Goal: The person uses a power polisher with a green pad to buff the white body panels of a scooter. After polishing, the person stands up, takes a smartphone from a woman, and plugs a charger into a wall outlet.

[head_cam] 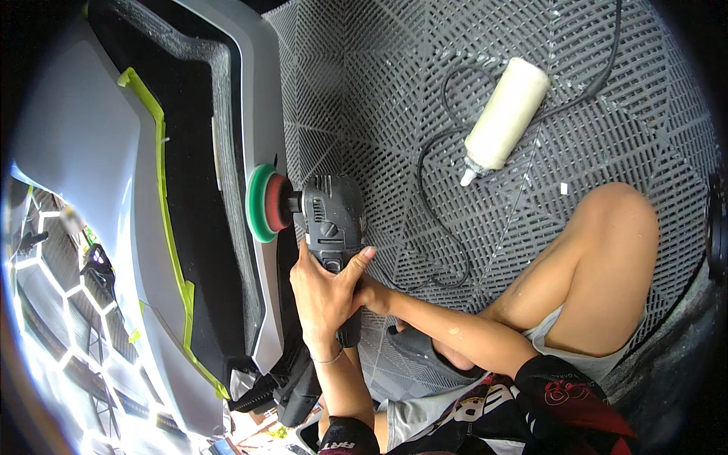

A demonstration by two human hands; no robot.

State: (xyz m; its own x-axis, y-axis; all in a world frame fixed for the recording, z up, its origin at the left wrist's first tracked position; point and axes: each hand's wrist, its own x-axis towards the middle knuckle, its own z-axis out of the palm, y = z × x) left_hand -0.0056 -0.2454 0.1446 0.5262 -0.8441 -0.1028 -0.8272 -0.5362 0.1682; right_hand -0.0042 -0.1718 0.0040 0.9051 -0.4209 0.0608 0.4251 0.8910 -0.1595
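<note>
A black corded power polisher point(333, 219) carries a round foam pad point(263, 203), green with a red layer behind it. The pad's face is against or very near the grey lower edge of a car bumper point(264, 136). My left hand point(327, 290), with a thin bracelet at the wrist, lies over the polisher's body just below its head, thumb raised at the side. My right hand point(373, 294) grips the body from the right, its fingers largely hidden behind the tool and my left hand. Whether the pad spins cannot be told.
Yellow-green masking tape point(165, 193) edges the bumper's black recess point(187, 148). A cream squeeze bottle point(508, 114) with a pointed nozzle lies on the grey slatted floor tiles point(392, 114). A black power cord point(421, 165) loops over the floor near my bent knee point(620, 227).
</note>
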